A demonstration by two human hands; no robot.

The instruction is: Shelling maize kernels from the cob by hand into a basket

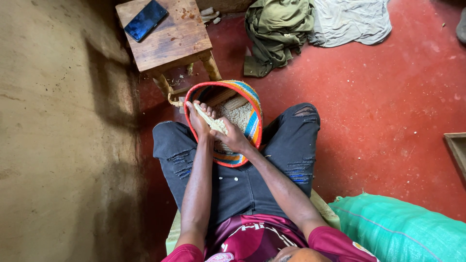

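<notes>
Red-painted floor (388,121), scuffed and speckled, bounded on one side by a bare earthen wall (58,136). Seated person, viewed from above, knees apart in dark torn trousers (291,140). Item held: one maize cob (209,119), pale, partly stripped, lying slantwise across the mouth of a woven basket (252,123) with a red rim and bands of blue, orange and yellow. Left hand (199,120): fingers curled around the upper length of the cob, closed on it. Right hand (234,137): wrapped about the lower end of the same cob, thumb laid against it, also closed. Cob thus spans both grips, its middle showing between them, directly above the basket's opening. Basket position: tilted, wedged between the knees, holding loose pale kernels (240,115) and what appear to be bare cobs near the far rim. Also present: low wooden stool (170,41) just beyond the basket, a dark phone (145,20) lying flat on its top; crumpled olive-green garment (276,29) and pale grey cloth (352,19) on the floor farther off; green woven sack (403,228) close by the person's right side; corner of a wooden frame (457,150) at the picture's edge.
</notes>
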